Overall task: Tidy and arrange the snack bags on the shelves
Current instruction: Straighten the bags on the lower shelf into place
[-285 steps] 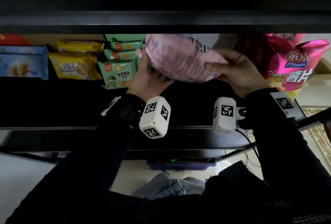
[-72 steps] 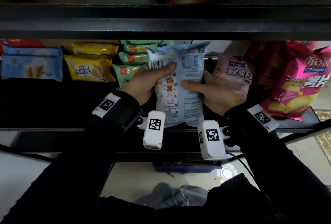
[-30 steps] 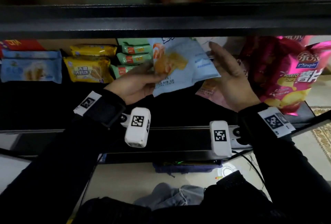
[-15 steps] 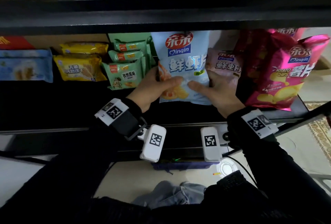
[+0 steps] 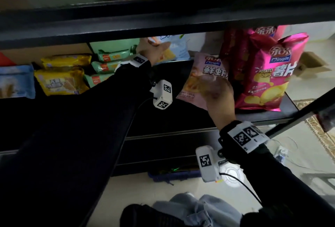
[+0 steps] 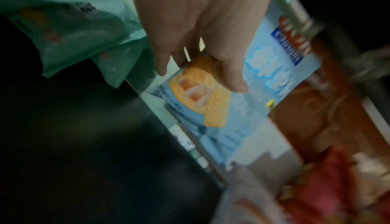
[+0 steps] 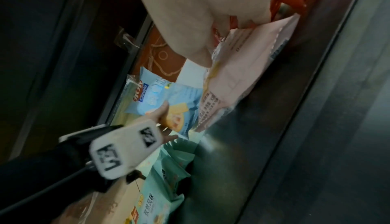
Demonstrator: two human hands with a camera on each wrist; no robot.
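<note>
At the back of the shelf (image 5: 190,118), pale blue snack bag (image 6: 242,104) pinched in the left hand (image 6: 196,32), just beside the green packs (image 5: 108,58), likely to stand it face-out. Nearer the front, pink snack bag (image 5: 208,70) gripped at its lower edge by the right hand (image 5: 217,92), against the magenta chip bags (image 5: 268,70), probably next for lining up.

bare dark shelf front (image 5: 163,118), stacked green packs (image 5: 108,63) left, magenta chip bags (image 5: 262,74) right
</note>
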